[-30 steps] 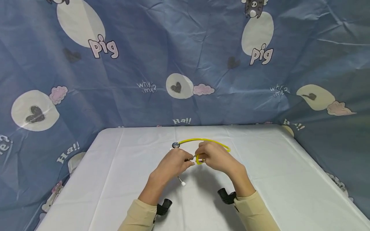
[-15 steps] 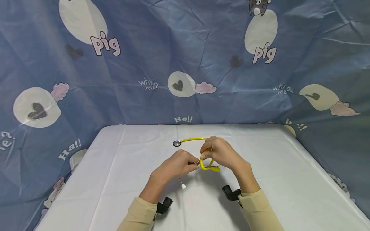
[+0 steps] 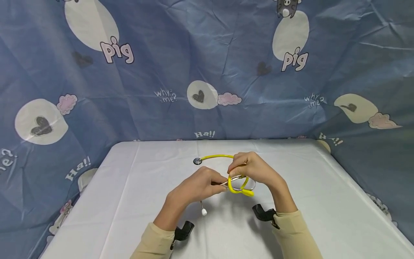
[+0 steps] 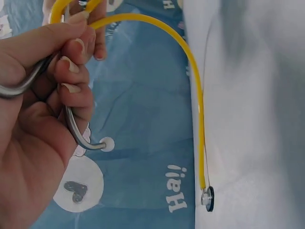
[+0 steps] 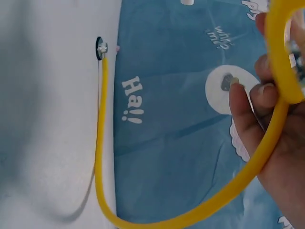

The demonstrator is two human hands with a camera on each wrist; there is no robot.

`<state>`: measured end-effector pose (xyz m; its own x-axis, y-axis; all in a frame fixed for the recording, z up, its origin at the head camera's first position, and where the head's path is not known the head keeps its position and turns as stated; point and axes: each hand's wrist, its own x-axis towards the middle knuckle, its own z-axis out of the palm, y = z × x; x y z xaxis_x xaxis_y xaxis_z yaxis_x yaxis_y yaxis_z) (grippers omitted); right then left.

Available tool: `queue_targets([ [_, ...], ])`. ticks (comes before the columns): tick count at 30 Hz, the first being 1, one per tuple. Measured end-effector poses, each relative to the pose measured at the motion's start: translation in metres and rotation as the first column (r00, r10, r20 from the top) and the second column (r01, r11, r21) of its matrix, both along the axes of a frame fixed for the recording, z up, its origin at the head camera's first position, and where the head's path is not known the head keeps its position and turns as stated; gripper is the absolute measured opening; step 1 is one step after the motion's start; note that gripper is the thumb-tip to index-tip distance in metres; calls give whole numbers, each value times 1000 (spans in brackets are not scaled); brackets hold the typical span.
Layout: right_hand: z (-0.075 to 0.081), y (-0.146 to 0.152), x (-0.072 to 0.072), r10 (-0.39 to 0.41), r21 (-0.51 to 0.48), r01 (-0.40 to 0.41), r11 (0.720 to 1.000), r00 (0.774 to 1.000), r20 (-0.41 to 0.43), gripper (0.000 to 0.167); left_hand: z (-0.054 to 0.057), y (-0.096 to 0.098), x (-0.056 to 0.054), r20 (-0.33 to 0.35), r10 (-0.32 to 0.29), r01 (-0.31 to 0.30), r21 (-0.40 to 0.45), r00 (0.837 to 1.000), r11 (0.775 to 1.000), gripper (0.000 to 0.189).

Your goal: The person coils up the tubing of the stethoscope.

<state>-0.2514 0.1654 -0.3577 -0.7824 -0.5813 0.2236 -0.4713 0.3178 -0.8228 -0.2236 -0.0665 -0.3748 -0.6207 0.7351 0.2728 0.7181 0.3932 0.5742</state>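
A stethoscope with yellow tubing (image 4: 199, 100) is held between both hands over the table. My left hand (image 3: 198, 184) grips its metal ear tubes, which curve out of the fist in the left wrist view. A white ear tip (image 3: 204, 212) hangs below that hand. My right hand (image 3: 253, 168) pinches the yellow tubing, which is looped round the metal tubes; the loop (image 3: 230, 185) shows just under the fingertips. From there the tubing bends away to the round chest piece (image 3: 197, 161), lying farther back on the white cloth. Part of the metal is hidden by the left fingers.
A white-covered table (image 3: 155, 216) spreads beneath the hands. A blue printed curtain (image 3: 155, 118) rises behind its back edge and along both sides. Black wrist mounts (image 3: 184, 231) sit at both cuffs.
My right hand has shifted right and slightly up, drawing the yellow loop along with it. More of the loop and metal tubes shows now. My left hand has moved slightly right.
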Motion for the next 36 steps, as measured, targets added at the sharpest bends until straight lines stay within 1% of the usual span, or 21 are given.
queue_targets([
  [3,0,4,-2,42,-44,-40,998,998,42,5,5,1,4,-15,-25,26,34,1000,999,33],
  [5,-4,9,-7,98,-108,-91,990,993,61,7,8,2,6,-23,-42,44,59,999,997,24],
  [8,-8,13,-10,186,-210,-167,963,980,75,8,12,4,8,-46,-65,69,86,997,994,14],
  [10,-10,14,-12,236,-260,-208,943,968,81,10,13,4,9,-73,-79,86,96,994,992,12],
  [12,-13,14,-13,260,-284,-225,932,961,93,13,14,5,10,-111,-88,99,94,990,991,12],
  [14,-15,14,-13,271,-299,-227,927,955,116,18,15,5,11,-141,-93,107,95,986,990,11],
  [17,-18,14,-13,271,-312,-214,926,951,151,19,16,5,11,-166,-89,106,97,982,990,11],
  [21,-20,13,-14,267,-329,-198,923,947,178,14,16,4,10,-155,-65,87,139,986,987,4],
  [23,-20,12,-15,262,-343,-185,921,945,194,16,16,3,10,-151,-49,75,169,987,983,9],
  [25,-20,11,-14,253,-360,-165,918,944,211,20,16,1,9,-167,-35,67,192,985,979,13],
  [27,-19,8,-13,230,-375,-132,918,946,229,20,16,-1,9,-199,-20,63,209,980,976,13],
  [29,-18,4,-11,195,-378,-95,921,952,235,19,16,-2,10,-233,0,54,225,972,973,12],
  [31,-18,0,-9,145,-364,-49,930,959,243,20,15,-2,10,-258,29,35,241,966,970,12],
  [32,-18,-2,-9,118,-355,-23,935,961,250,24,15,-3,10,-267,47,22,251,963,968,12],
  [34,-18,-5,-8,88,-361,17,933,958,273,31,14,-3,10,-282,88,-7,273,955,962,14],
  [36,-18,-7,-7,92,-388,41,921,944,317,37,14,-3,10,-296,132,-41,296,946,954,15],
])
